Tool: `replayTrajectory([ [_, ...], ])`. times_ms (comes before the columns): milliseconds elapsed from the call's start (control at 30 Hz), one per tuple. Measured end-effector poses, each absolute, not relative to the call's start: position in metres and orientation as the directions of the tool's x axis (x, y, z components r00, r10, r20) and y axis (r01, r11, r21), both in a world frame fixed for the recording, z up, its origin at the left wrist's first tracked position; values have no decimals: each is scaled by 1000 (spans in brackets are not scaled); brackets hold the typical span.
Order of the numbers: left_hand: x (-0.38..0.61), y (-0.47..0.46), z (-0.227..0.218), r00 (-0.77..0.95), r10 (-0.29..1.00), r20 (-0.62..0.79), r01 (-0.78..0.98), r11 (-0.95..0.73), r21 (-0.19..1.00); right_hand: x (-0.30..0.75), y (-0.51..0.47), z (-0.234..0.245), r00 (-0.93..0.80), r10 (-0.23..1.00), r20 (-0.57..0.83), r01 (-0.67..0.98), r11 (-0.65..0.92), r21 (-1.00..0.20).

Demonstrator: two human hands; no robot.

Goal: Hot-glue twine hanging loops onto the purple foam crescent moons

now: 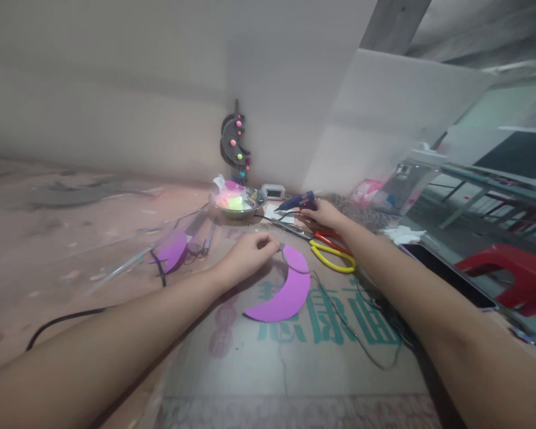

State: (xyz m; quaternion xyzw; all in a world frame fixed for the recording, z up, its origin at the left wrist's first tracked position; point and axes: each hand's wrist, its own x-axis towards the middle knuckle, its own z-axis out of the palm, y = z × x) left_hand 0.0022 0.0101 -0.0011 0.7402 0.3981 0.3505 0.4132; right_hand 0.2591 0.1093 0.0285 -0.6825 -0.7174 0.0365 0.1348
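Observation:
My left hand [249, 253] is closed in a pinch on the upper tip of a purple foam crescent [288, 292] that lies on a cardboard sheet [295, 351] with green print. My right hand [324, 213] reaches further back and is wrapped round the grip of a dark blue glue gun [295, 202], whose nozzle points left. Its thin cable [348, 325] trails across the cardboard toward me.
Red-handled scissors [328, 237] and yellow-handled scissors [333, 256] lie by my right wrist. A bowl of coloured pieces [237, 201], a second purple crescent [175, 250], clear glue sticks [120, 268], a dark moon ornament [234, 146], a phone [446, 271] and a red stool [513, 277] surround the work spot.

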Motion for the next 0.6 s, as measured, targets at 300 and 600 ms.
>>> replayTrajectory([
  [300,2,7,3,431,877,211,295,-358,886,244,27,57,-154,943,296,987,162,-4],
  [600,0,5,7,407,882,238,320,-382,867,205,-49,50,-253,967,40,834,238,-498],
])
